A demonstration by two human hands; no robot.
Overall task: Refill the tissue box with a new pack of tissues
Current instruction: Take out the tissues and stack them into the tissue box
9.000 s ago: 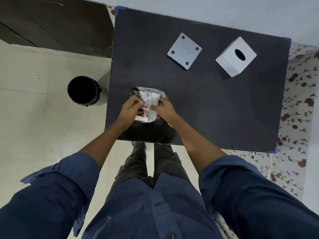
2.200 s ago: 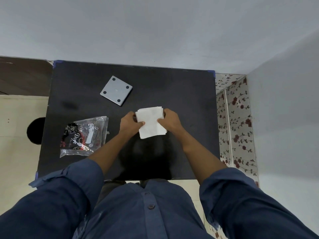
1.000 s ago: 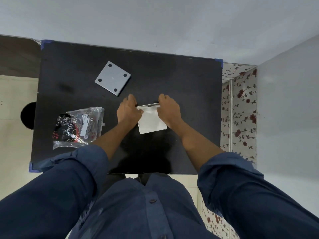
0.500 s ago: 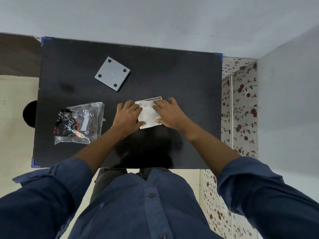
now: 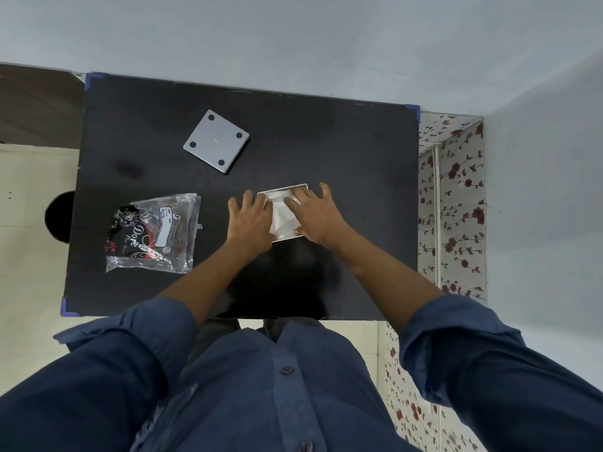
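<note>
The white tissue box (image 5: 283, 190) stands in the middle of the black table (image 5: 342, 151) with its open side up. The white tissues (image 5: 280, 218) lie inside it. My left hand (image 5: 249, 220) rests flat over the box's left edge, fingers spread on the tissues. My right hand (image 5: 313, 215) lies flat on the right part of the tissues, fingers apart, thumb at the box's near edge. Both hands hide much of the box. Its grey square base plate (image 5: 216, 141), with four dark feet, lies apart at the back left.
An empty clear plastic tissue wrapper (image 5: 153, 233) with black and red print lies on the table's left side. A black round bin (image 5: 60, 216) stands on the floor left of the table. Walls close off the back and right; a floral-covered surface (image 5: 456, 207) borders the table's right edge.
Earlier my hands held the tissue stack by its sides and lowered it into the box. Now both hands lie flat on top with fingers spread, and the tissues sit lower inside the box.
</note>
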